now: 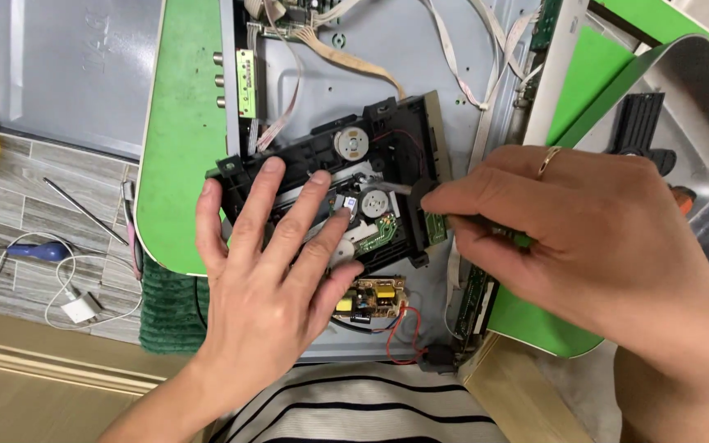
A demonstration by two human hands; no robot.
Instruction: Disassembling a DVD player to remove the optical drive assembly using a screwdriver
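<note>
A black plastic disc-drive mechanism with two small round motors lies tilted on an opened grey metal chassis. My left hand rests flat on the mechanism's left part, fingers spread and pressing it down. My right hand, with a ring on one finger, pinches the dark handle of a screwdriver whose metal tip points into the middle of the mechanism beside a small green circuit board.
A yellow-and-brown power board with red wires sits below the mechanism. Flat ribbon cables cross the chassis. Green panels flank it. A grey cover, a thin rod, a white charger and cable lie left.
</note>
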